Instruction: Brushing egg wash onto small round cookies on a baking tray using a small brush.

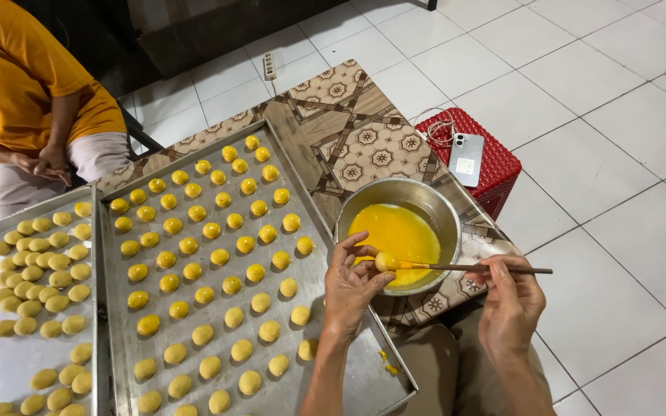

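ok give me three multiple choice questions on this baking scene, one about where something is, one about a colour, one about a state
1. Where does the phone lie?
A. on the red plastic stool
B. inside the metal bowl
C. on the right-hand baking tray

2. What colour is the liquid in the metal bowl?
A. white
B. yellow
C. brown

3. What is the left hand doing?
A. resting flat on the tray
B. holding a dough ball in its fingertips
C. gripping the bowl's rim

Answers:
1. A, the phone rests on top of the stool beside the patterned low table.
2. B, the bowl holds a bright yellow liquid.
3. B, the ball is pinched over the bowl while the right hand brings the brush to it.
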